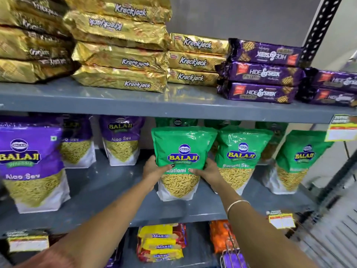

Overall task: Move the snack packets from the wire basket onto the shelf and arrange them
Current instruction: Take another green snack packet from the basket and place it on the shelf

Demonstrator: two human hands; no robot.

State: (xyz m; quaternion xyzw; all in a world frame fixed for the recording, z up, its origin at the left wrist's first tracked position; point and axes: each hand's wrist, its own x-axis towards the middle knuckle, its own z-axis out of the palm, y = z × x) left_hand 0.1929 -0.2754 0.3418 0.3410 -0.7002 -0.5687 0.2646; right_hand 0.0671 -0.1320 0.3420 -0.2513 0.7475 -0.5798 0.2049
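A green Ratlami Sev packet [181, 151] stands upright on the grey middle shelf [108, 192], held from both sides. My left hand [154, 172] grips its left edge and my right hand [209, 171] grips its right edge, thumbs across the front. Two more green Ratlami Sev packets [240, 157] [297, 161] stand to its right, with others partly hidden behind. Purple Aloo Sev packets [31, 163] [120, 140] stand on the left of the same shelf. A bit of the wire basket [232, 252] shows at the bottom, right of centre.
The upper shelf [135, 103] carries stacks of gold Krackjack packs [123, 60] and purple Hide & Seek packs [260, 74]. Below are yellow Marie packs [160, 242] and an orange packet [220, 235]. Price tags [281, 219] hang on shelf edges. A black upright post [318, 26] stands at right.
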